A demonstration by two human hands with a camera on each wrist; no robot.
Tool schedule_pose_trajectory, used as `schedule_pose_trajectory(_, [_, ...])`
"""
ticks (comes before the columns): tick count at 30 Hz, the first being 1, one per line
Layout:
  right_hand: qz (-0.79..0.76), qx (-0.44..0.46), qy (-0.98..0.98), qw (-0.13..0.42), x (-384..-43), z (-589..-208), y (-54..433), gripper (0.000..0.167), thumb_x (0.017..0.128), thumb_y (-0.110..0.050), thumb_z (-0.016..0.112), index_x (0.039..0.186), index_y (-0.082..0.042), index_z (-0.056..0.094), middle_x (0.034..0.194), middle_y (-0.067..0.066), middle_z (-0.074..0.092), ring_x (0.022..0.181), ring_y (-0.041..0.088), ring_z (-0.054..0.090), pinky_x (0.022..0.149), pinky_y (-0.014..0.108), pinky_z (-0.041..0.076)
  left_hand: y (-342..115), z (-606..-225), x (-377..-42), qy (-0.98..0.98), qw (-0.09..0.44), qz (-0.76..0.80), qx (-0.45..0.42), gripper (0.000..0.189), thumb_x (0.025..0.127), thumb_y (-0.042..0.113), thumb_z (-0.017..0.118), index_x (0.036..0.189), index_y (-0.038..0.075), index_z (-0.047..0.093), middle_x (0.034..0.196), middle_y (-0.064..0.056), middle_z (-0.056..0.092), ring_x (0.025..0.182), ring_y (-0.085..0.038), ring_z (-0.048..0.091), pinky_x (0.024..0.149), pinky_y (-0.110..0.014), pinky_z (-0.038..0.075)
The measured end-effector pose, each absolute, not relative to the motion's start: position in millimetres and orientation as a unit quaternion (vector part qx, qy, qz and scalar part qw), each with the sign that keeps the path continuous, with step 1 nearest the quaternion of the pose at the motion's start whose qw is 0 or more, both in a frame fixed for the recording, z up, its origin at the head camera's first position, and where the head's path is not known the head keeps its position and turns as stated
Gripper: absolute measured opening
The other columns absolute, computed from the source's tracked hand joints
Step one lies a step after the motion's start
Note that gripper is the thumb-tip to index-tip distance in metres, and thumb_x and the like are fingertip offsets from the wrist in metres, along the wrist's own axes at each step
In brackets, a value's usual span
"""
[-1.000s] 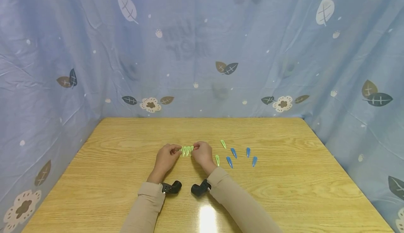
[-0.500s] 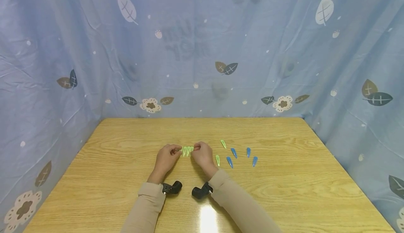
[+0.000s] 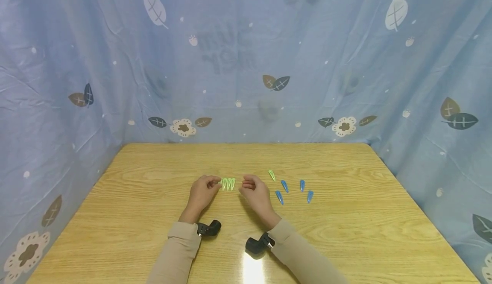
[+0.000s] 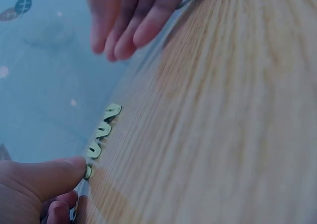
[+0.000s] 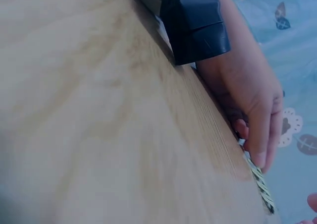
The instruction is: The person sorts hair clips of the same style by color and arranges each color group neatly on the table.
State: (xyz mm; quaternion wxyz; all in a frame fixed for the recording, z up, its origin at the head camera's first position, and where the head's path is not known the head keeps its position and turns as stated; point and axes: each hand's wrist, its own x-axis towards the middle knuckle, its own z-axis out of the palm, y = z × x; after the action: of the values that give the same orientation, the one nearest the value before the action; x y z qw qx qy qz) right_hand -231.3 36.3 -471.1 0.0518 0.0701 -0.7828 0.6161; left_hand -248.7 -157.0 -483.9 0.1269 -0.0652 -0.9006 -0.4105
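Several green snap hair clips (image 3: pixel 228 184) lie side by side in a short row on the table, and in the left wrist view the row of green clips (image 4: pixel 103 130) runs away from the thumb. My left hand (image 3: pixel 203 193) pinches the leftmost clip (image 4: pixel 88 172) between thumb and fingers, which partly cover it. Just right of the row, my right hand (image 3: pixel 258 194) is apart from the clips, its fingers loosely bent with nothing held. In the left wrist view the right hand (image 4: pixel 136 21) hovers beyond the row, fingers relaxed.
A loose green clip (image 3: pixel 272 175) lies to the right of my right hand. Several blue hair clips (image 3: pixel 284 186) are scattered beside it on the wooden table (image 3: pixel 365 232). A patterned blue curtain (image 3: pixel 238 62) surrounds the back and sides.
My right hand has let go of the row's right end and moved a little right and nearer to me, now covering the lower loose green clip. My left hand has stayed put.
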Motion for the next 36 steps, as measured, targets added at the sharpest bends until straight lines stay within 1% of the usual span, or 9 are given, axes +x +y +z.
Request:
schedule_pose_trajectory(4, [0.628,0.097,-0.770,0.056,-224,-472,49,0.038,0.087,0.000,0.065,0.123,0.009,0.056,0.113,0.022,0.061,0.104,0.032,0.060,0.086,0.031,0.051,-158,-483,-248,-0.901,0.122,-0.411,-0.062,0.019,0.086,0.013,0.072,0.103,0.004,0.073,0.078,-0.001,0.057,0.068,-0.014,0.049,0.062,-0.029,0.043])
schedule_pose_trajectory(9, [0.632,0.105,-0.765,0.064,-215,-470,61,0.038,0.088,0.003,0.065,0.123,0.011,0.054,0.115,0.025,0.059,0.105,0.034,0.059,0.088,0.030,0.050,-158,-482,-248,-0.899,0.126,-0.415,-0.064,0.019,0.085,0.012,0.073,0.102,0.004,0.073,0.078,-0.002,0.057,0.068,-0.015,0.049,0.063,-0.029,0.042])
schedule_pose_trajectory(11, [0.629,0.102,-0.768,0.069,-210,-467,65,0.037,0.087,0.004,0.064,0.122,0.012,0.054,0.115,0.027,0.059,0.106,0.036,0.059,0.089,0.032,0.050,-158,-481,-248,-0.899,0.126,-0.415,-0.064,0.019,0.085,0.012,0.073,0.102,0.004,0.073,0.078,-0.003,0.057,0.069,-0.015,0.049,0.063,-0.029,0.042])
schedule_pose_trajectory(17, [0.607,0.107,-0.781,0.095,-185,-440,78,0.035,0.087,0.009,0.063,0.120,0.014,0.054,0.114,0.032,0.057,0.106,0.045,0.057,0.090,0.048,0.048,-157,-482,-248,-0.901,0.125,-0.411,-0.066,0.020,0.085,0.012,0.073,0.103,0.004,0.073,0.078,-0.002,0.056,0.068,-0.014,0.049,0.062,-0.029,0.042])
schedule_pose_trajectory(19, [0.598,0.106,-0.788,0.103,-180,-435,82,0.035,0.086,0.008,0.064,0.120,0.014,0.054,0.114,0.031,0.058,0.106,0.045,0.057,0.089,0.050,0.047,-157,-481,-247,-0.901,0.124,-0.411,-0.065,0.020,0.086,0.013,0.073,0.103,0.004,0.073,0.078,-0.002,0.056,0.068,-0.015,0.049,0.062,-0.029,0.042])
schedule_pose_trajectory(23, [0.571,0.104,-0.803,0.133,-187,-454,92,0.037,0.085,0.006,0.066,0.120,0.013,0.054,0.112,0.028,0.060,0.104,0.041,0.059,0.087,0.043,0.050,-156,-480,-247,-0.900,0.119,-0.414,-0.061,0.020,0.086,0.013,0.072,0.104,0.005,0.073,0.079,-0.002,0.057,0.069,-0.015,0.049,0.063,-0.030,0.042])
schedule_pose_trajectory(27, [0.553,0.082,-0.817,0.142,-195,-470,97,0.037,0.084,0.005,0.067,0.120,0.010,0.056,0.112,0.023,0.062,0.103,0.035,0.061,0.085,0.033,0.052,-157,-480,-247,-0.900,0.117,-0.416,-0.059,0.020,0.086,0.013,0.072,0.104,0.005,0.073,0.079,-0.002,0.057,0.069,-0.015,0.050,0.064,-0.030,0.042])
schedule_pose_trajectory(31, [0.537,0.061,-0.830,0.137,-197,-469,97,0.037,0.083,0.006,0.065,0.119,0.010,0.057,0.111,0.023,0.063,0.103,0.034,0.062,0.083,0.031,0.053,-156,-480,-247,-0.899,0.123,-0.417,-0.063,0.020,0.085,0.012,0.073,0.103,0.004,0.073,0.078,-0.002,0.057,0.069,-0.015,0.050,0.063,-0.030,0.043])
schedule_pose_trajectory(36, [0.517,0.050,-0.844,0.134,-198,-470,95,0.036,0.083,0.006,0.065,0.118,0.010,0.057,0.109,0.022,0.064,0.101,0.033,0.063,0.082,0.030,0.053,-156,-480,-247,-0.899,0.119,-0.417,-0.061,0.020,0.086,0.013,0.072,0.104,0.004,0.073,0.079,-0.002,0.057,0.069,-0.015,0.049,0.063,-0.030,0.043])
